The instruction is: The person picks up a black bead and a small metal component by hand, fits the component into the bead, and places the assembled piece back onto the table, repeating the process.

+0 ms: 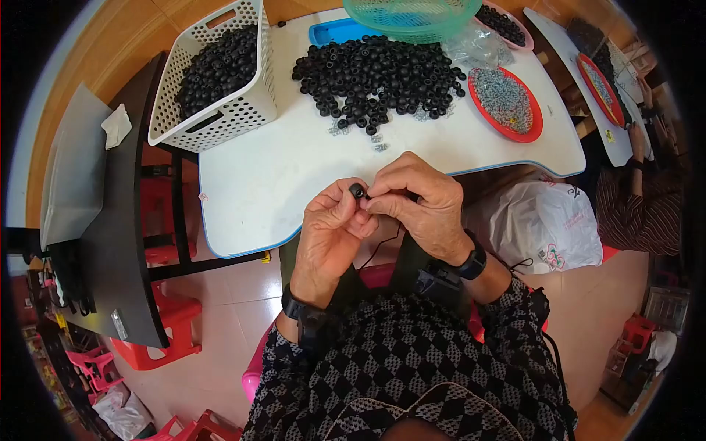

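Note:
Between thumb and fingers, my left hand (331, 220) grips a small black round cap (357, 191) with a hollow end. My right hand (419, 202) is closed in a pinch right beside it, its fingertips at the cap; what they hold, if anything, is too small to make out. Both hands are over the near edge of the white table (250, 198). Beyond them lies a broad heap of like black caps (375, 77), with a few small shiny metal pieces (379, 143) at its near side.
A white perforated basket (235, 103) of black caps stands at the left. At the right are a red plate (533, 132) of small metal pieces and a clear plastic bag (478, 48). A green basket (412, 29) and blue tray (334, 31) sit behind. Another person's hand (638, 143) is far right.

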The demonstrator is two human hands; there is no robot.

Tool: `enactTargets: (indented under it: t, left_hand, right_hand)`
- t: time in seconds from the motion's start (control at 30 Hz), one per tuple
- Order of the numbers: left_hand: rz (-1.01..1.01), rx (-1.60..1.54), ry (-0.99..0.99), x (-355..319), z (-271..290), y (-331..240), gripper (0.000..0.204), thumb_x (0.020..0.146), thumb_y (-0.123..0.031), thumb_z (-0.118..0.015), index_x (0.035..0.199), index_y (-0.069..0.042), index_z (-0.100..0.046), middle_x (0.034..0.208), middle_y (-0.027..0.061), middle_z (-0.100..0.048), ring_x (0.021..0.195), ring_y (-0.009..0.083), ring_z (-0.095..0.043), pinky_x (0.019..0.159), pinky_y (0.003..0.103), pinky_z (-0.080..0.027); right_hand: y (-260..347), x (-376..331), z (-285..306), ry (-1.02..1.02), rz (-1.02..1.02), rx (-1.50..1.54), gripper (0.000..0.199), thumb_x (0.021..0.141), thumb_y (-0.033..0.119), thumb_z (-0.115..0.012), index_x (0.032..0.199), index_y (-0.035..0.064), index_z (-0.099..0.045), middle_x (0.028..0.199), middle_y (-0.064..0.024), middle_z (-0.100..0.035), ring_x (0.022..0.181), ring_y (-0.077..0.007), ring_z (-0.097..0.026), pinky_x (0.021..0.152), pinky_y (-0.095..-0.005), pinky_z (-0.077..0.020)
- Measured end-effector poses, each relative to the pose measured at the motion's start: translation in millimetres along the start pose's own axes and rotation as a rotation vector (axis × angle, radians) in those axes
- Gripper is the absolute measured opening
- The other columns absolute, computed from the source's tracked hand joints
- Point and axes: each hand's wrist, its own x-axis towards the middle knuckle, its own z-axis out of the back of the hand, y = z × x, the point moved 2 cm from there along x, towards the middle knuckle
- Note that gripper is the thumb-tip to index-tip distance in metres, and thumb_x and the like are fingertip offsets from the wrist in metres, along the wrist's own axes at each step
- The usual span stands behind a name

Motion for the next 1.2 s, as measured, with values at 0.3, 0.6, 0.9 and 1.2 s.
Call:
enactTargets:
  t: [0.3, 0.6, 0.9, 1.2]
  left_hand:
    - [-0.048, 0.041, -0.052, -1, -3, 0, 0.026, 0.11, -0.017, -0.079, 0.124, 0.004, -0.074, 0.105, 0.009, -0.075, 0.085, 0.0143, -0.065, 0.073, 0.031, -0.049]
    - [-0.045, 0.096, -0.114, -3, -5, 0, 0.022, 0.11, -0.016, -0.08, 0.123, 0.001, -0.073, 0.1, 0.0046, -0.071, 0.081, 0.0132, -0.059, 0.07, 0.032, -0.046]
    - [-0.05, 0.071, -0.121, -7, -8, -3, 0.021, 0.108, -0.011, -0.081, 0.122, 0.004, -0.078, 0.101, 0.0096, -0.078, 0.08, 0.0153, -0.068, 0.072, 0.033, -0.053]
    - [-0.073, 0.2, -0.153, -22, -18, -14, 0.022, 0.107, -0.009, -0.082, 0.121, 0.008, -0.078, 0.104, 0.0116, -0.079, 0.079, 0.0158, -0.068, 0.069, 0.033, -0.056]
  right_hand:
    - [0, -5, -3, -0.058, -0.246, 0.209, 0.022, 0.088, -0.01, -0.092, 0.105, -0.001, -0.082, 0.107, -0.0068, -0.078, 0.091, -0.0107, -0.073, 0.08, -0.0254, -0.0597]
    - [2, -6, -5, -0.067, -0.201, 0.186, 0.022, 0.088, -0.01, -0.092, 0.106, -0.0008, -0.082, 0.11, -0.0077, -0.077, 0.093, -0.0122, -0.074, 0.081, -0.0267, -0.0607]
    - [6, -5, -8, -0.058, -0.217, 0.215, 0.023, 0.088, -0.012, -0.091, 0.106, -0.0019, -0.081, 0.109, -0.0079, -0.076, 0.095, -0.0134, -0.075, 0.082, -0.0273, -0.0624]
    - [18, 4, -3, 0.015, -0.218, 0.034, 0.035, 0.086, -0.006, -0.094, 0.119, -0.0006, -0.085, 0.115, -0.005, -0.074, 0.092, -0.0102, -0.068, 0.082, -0.0258, -0.0576]
